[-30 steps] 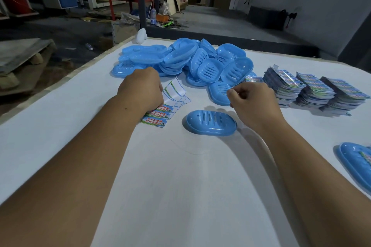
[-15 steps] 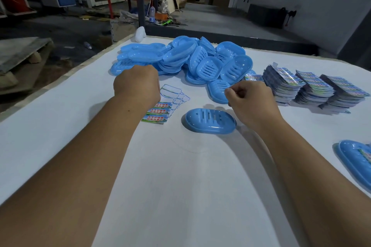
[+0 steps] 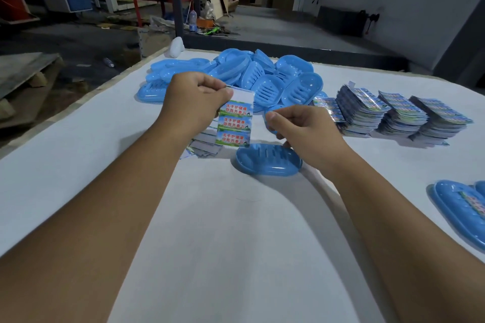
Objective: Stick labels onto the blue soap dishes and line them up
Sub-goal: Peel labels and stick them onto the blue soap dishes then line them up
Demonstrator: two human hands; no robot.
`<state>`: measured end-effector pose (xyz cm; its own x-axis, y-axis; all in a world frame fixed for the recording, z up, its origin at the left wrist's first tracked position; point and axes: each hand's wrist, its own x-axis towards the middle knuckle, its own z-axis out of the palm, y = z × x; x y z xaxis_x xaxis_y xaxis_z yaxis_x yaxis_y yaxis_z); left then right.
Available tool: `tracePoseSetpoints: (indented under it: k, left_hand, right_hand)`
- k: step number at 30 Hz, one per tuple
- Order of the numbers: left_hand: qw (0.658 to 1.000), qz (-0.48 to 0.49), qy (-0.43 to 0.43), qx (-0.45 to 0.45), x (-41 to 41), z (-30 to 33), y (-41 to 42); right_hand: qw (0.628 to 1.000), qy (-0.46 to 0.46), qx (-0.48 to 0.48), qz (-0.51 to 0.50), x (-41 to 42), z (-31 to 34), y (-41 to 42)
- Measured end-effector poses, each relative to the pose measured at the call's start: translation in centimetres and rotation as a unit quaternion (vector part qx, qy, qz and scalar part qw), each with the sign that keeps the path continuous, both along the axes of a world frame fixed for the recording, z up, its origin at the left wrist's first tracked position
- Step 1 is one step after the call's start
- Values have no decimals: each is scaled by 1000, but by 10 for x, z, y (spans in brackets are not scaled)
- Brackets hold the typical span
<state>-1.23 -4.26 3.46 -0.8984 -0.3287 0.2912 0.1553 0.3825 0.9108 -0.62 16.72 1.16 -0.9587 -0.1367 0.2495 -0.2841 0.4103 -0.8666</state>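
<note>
My left hand (image 3: 194, 102) pinches the top edge of a label sheet (image 3: 235, 123) and holds it up above the table; three printed labels show on it. My right hand (image 3: 301, 134) hovers just right of the sheet with fingers curled and thumb forward, holding nothing that I can see. Directly below the hands a single blue soap dish (image 3: 267, 162) lies on the white table (image 3: 236, 244). A heap of blue soap dishes (image 3: 249, 76) sits behind. A labelled soap dish (image 3: 462, 207) lies at the right edge.
Three stacks of label sheets (image 3: 399, 115) stand at the right behind my right hand. A used backing sheet (image 3: 204, 147) lies under my left wrist. A small white object (image 3: 175, 47) sits at the far table corner. Beyond the table is a workshop floor.
My left hand has lifted a label sheet off the table and turned it upright. My right hand stayed near the single dish, now close beside the sheet.
</note>
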Motion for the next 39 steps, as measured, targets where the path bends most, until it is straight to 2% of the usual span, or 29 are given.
tracePoseSetpoints:
  k: [3, 6, 14, 25, 27, 32, 39]
  left_hand:
    - [997, -27, -8, 77, 2, -2, 10]
    - [993, -54, -31, 101, 4, -5, 17]
    - [990, -121, -72, 15, 13, -8, 25]
    - [987, -145, -61, -17, 17, -6, 30]
    - [987, -151, -57, -23, 17, -6, 30]
    - [984, -174, -38, -30, 16, -9, 31]
    - [981, -186, -1, -55, 16, -11, 34]
  right_hand:
    - [998, -29, -47, 35, 1, 0, -5]
    - [996, -47, -74, 20, -1, 2, -5]
    - [988, -73, -129, -46, -6, 4, 0]
    - [987, -77, -128, -59, -10, 1, 2]
    - [987, -68, -125, -70, -11, 0, 2]
    - [993, 44, -64, -85, -10, -1, 1]
    - [994, 87, -24, -69, -5, -1, -1]
